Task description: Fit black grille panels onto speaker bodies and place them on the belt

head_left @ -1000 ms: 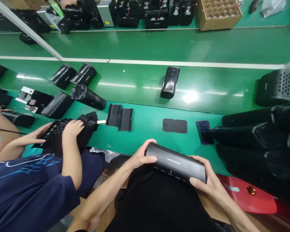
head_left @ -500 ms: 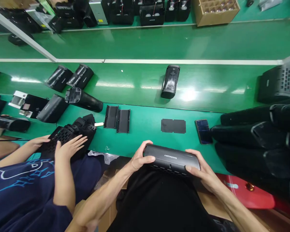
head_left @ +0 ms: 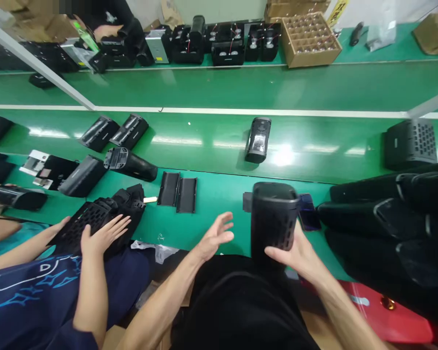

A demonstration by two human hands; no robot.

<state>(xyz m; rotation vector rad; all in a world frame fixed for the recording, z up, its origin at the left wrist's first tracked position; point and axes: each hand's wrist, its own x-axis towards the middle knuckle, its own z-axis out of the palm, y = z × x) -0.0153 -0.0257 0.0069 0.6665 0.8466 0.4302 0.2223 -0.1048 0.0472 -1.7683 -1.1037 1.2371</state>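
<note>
My right hand (head_left: pixel 295 250) grips a black speaker-like housing (head_left: pixel 272 223) with a slotted side, held on end above the bench edge. Apart from it, my left hand (head_left: pixel 215 238) is open, fingers spread, holding nothing. Behind the housing, a flat black sheet (head_left: pixel 246 201) is mostly hidden. A phone (head_left: pixel 308 214) lies just right of the housing. Two black rectangular panels (head_left: pixel 177 192) rest on the bench, forward and left of my left hand.
At left, a co-worker's hands (head_left: pixel 102 236) are on black perforated parts. Beyond the bench, a black housing (head_left: pixel 258 140) stands on the green conveyor (head_left: pixel 208 155). Large black cases (head_left: pixel 372 218) are stacked at right above a red item (head_left: pixel 390 311). Several housings (head_left: pixel 131 164) sit at left.
My left hand has let go of the housing and moved slightly left. My right hand has turned the housing from lying lengthwise to standing on end, raising it. The view has tilted up.
</note>
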